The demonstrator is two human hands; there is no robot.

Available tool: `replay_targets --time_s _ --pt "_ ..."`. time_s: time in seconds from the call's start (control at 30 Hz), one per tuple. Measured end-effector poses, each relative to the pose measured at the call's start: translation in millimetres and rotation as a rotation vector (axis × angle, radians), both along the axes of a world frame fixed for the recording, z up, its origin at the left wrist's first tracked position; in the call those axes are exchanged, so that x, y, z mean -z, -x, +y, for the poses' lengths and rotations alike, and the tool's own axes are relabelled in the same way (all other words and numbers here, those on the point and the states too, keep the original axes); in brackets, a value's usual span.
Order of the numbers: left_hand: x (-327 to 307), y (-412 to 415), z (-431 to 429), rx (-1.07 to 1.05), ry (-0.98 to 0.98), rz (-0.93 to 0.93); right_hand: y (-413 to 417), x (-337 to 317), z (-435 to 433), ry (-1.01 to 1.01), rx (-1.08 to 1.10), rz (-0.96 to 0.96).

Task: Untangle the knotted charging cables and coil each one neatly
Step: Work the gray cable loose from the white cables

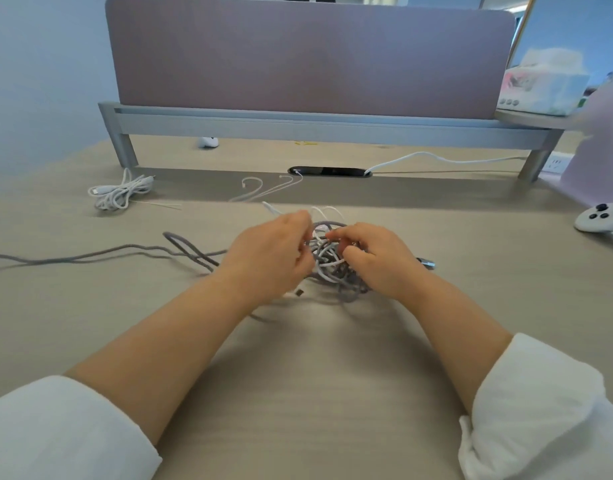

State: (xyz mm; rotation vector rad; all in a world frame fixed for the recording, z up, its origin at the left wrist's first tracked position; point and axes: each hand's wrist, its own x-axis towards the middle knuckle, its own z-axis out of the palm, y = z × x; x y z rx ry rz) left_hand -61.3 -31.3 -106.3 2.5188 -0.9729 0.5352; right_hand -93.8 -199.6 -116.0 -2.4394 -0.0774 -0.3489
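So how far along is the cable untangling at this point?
One white cable lies bundled at the desk's far left. The left hand and right hand grip the grey-and-white knot; a grey strand trails leftward. Its cables are yet to be separated and coiled.

Matt pale wood grain on the table (298, 393). In the tangle (336, 278) mid-table, braided cloth on the grey cable (351, 295), smooth plastic on the white cable (324, 268). Matt cloth on the screen (308, 57) at the far edge, dull metal on its shelf (298, 128). Glossy plastic on the controller (597, 220), right edge.
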Motion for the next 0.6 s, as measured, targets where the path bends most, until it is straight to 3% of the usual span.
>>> replay_targets --time_s 0.13,0.23,0.33,0.47,0.53,0.6 --pt "2.8 -0.3 -4.2 0.026 -0.251 -0.062 6.0 -1.6 3.7 -0.241 -0.056 -0.054" --pt "3.4 -4.4 0.0 0.001 -0.257 0.117 5.8 -5.4 -0.3 -0.53 0.027 -0.152" --pt "6.0 -9.5 4.0 0.084 -0.113 0.417 2.9 -0.3 -6.2 -0.35 0.213 -0.158" --pt "5.6 -13.1 9.8 0.086 0.136 0.789 1.1 8.5 -10.0 -0.127 0.087 0.171" --pt "5.6 -14.7 11.6 0.022 0.285 0.784 2.1 5.9 -11.1 -0.094 0.095 0.158" --pt "5.6 -17.3 12.5 -0.055 0.36 0.634 3.3 4.2 -11.2 -0.127 0.078 0.111"
